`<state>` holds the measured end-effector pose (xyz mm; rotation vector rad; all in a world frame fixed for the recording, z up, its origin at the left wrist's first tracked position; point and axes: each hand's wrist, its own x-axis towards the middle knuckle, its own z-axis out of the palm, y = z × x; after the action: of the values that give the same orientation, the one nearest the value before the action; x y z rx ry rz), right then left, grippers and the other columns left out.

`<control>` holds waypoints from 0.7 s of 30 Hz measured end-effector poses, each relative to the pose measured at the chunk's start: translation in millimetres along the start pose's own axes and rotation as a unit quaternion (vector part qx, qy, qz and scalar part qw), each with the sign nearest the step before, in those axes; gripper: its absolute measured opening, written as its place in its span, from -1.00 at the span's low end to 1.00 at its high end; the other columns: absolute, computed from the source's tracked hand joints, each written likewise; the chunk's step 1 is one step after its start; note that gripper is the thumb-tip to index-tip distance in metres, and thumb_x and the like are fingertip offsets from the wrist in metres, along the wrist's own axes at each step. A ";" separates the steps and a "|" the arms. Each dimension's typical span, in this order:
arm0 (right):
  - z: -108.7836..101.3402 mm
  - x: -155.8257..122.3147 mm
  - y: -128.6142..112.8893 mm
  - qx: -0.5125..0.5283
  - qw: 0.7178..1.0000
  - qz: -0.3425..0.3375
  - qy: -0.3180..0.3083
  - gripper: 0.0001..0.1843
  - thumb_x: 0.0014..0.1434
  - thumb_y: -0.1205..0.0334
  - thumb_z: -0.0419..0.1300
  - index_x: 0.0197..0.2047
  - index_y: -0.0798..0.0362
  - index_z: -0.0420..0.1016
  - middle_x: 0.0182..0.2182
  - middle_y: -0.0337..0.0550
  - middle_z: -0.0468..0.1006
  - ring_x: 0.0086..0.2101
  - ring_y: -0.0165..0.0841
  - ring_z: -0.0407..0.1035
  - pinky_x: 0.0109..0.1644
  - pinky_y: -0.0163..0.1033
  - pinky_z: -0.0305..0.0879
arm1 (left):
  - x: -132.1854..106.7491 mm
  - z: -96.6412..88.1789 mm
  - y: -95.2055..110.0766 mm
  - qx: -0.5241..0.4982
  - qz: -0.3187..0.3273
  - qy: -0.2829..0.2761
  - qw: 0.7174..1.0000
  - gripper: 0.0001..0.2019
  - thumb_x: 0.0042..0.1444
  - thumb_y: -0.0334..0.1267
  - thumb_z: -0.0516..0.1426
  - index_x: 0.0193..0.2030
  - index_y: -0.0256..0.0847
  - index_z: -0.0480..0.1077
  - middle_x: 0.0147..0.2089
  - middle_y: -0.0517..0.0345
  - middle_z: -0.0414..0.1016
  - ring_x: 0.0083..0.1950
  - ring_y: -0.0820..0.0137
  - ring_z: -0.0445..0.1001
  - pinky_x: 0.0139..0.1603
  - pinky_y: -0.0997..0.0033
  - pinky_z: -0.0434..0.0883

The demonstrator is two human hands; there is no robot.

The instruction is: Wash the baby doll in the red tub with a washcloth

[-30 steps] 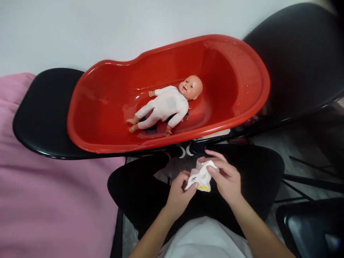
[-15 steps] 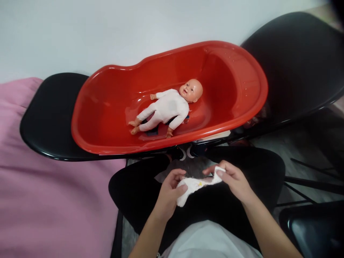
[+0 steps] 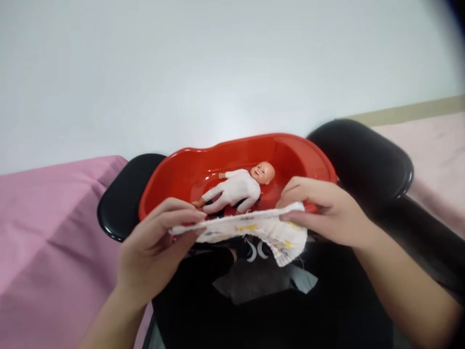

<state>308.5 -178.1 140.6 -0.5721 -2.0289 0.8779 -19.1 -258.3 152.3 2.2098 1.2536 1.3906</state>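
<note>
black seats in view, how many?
2. The left black seat is under the left end of the red tub, and the right black seat is under its right end. The cloth could hide more.

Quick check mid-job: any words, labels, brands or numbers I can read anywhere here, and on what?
None can be read.
The cloth, held between the left hand and the right hand, has only small yellow and dark printed marks, too blurred to read as letters.
The red tub and the doll show no text.
</note>
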 end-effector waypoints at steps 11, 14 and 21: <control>60.8 -83.8 83.7 -0.223 0.974 -0.028 -0.013 -0.82 0.42 0.47 0.15 -0.13 0.00 0.50 -0.19 -0.16 0.58 -0.19 -0.32 0.44 -0.10 -0.18 0.40 | -96.2 61.7 -65.6 0.105 0.096 -0.015 0.990 -0.75 0.39 -0.60 0.10 -0.03 -0.21 0.51 -0.09 0.06 0.54 -0.05 0.38 0.57 -0.01 0.42 0.55; 97.0 -137.4 105.4 -0.252 0.967 0.013 0.026 -0.79 0.42 0.49 0.13 -0.10 -0.02 0.48 -0.16 -0.15 0.60 -0.07 -0.25 0.46 0.04 -0.09 0.37 | -147.1 89.8 -79.6 0.147 0.099 -0.048 0.983 -0.78 0.39 -0.58 0.09 -0.06 -0.24 0.50 -0.15 0.03 0.55 -0.08 0.30 0.55 -0.01 0.29 0.55; 140.6 -181.6 114.0 -0.280 0.951 0.079 0.102 -0.81 0.41 0.42 0.20 -0.06 -0.07 0.54 -0.09 -0.15 0.62 -0.04 -0.22 0.49 0.08 -0.07 0.42 | -177.8 107.2 -97.6 0.198 0.050 -0.073 0.976 -0.72 0.39 -0.57 0.06 0.05 -0.21 0.50 0.03 -0.06 0.57 0.12 0.18 0.55 0.17 0.07 0.55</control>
<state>300.3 -276.2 -96.1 -1.1013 -2.0508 0.2955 -14.0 -312.0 -70.7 2.6125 1.4895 1.0565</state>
